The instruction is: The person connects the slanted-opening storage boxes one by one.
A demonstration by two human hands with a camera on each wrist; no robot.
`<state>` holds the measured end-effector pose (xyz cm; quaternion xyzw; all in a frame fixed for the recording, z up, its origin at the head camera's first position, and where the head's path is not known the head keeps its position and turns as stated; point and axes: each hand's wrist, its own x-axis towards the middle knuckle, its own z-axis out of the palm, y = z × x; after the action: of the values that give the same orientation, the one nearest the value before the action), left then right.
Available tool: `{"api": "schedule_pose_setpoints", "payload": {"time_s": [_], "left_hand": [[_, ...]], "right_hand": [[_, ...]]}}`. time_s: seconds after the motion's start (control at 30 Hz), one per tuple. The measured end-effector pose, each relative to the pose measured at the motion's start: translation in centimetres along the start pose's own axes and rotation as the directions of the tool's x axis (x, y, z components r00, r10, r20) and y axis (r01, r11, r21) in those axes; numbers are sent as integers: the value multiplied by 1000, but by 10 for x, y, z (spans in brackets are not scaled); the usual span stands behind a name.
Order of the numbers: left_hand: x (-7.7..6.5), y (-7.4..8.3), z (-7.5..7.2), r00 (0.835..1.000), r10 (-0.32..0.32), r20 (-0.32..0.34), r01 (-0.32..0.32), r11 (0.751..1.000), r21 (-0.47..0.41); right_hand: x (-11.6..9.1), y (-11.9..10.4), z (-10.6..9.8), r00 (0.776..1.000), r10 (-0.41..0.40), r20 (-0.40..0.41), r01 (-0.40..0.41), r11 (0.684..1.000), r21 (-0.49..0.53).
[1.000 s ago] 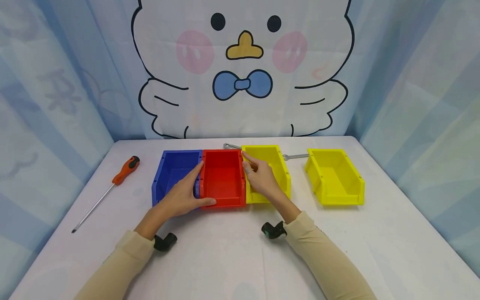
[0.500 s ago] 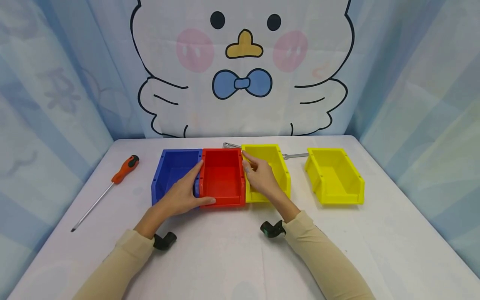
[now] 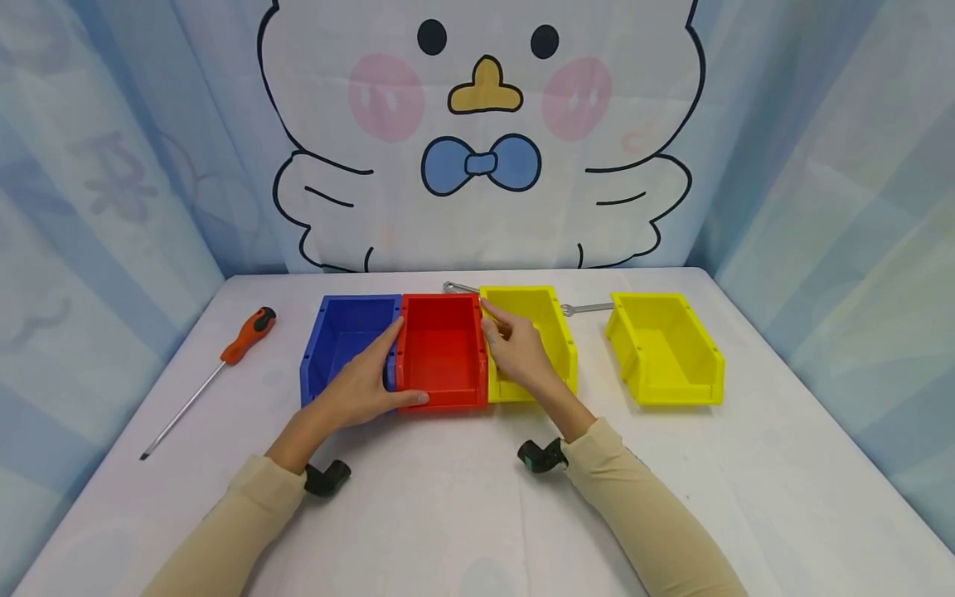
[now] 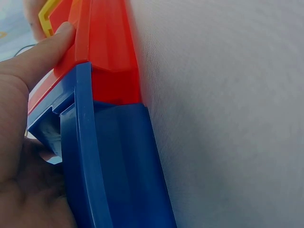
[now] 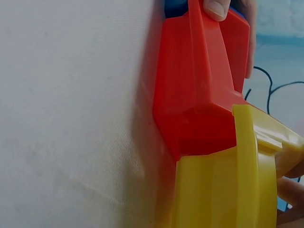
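Note:
The red bin [image 3: 443, 348] stands between the blue bin [image 3: 351, 332] and a yellow bin [image 3: 548, 332], side by side with rims touching. My left hand [image 3: 358, 385] grips the red bin at its left side. Its thumb lies on the front lip and its fingers reach along the left rim, over the blue bin's edge. My right hand [image 3: 522, 352] reaches over the yellow bin and holds the red bin's right rim with thumb and forefinger. The right wrist view shows its other fingers [image 5: 289, 194] partly hidden behind the yellow wall.
A second yellow bin [image 3: 671, 356] stands apart on the right. One wrench [image 3: 589, 308] shows between the yellow bins, and another metal tool end [image 3: 458, 288] pokes out behind the red one. An orange-handled screwdriver [image 3: 246, 336] lies at the left on the white table [image 3: 448, 514].

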<state>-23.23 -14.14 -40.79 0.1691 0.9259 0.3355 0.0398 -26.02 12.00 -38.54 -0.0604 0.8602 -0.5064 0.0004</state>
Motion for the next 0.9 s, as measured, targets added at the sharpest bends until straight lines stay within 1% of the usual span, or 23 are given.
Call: {"api": "schedule_pose_setpoints", "payload": {"time_s": [0.33, 0.77, 0.9], "left_hand": [[-1, 1, -2, 1000, -5, 8, 5, 1000, -2], [-1, 0, -2, 1000, -1, 11, 1, 1000, -11], [-1, 0, -2, 1000, -2, 12, 2, 1000, -13]], "right_hand": [[0, 0, 2, 1000, 27, -2, -27, 1000, -11], [0, 4, 3, 1000, 6, -3, -6, 1000, -14], [0, 6, 5, 1000, 10, -10, -10, 1000, -14]]}}
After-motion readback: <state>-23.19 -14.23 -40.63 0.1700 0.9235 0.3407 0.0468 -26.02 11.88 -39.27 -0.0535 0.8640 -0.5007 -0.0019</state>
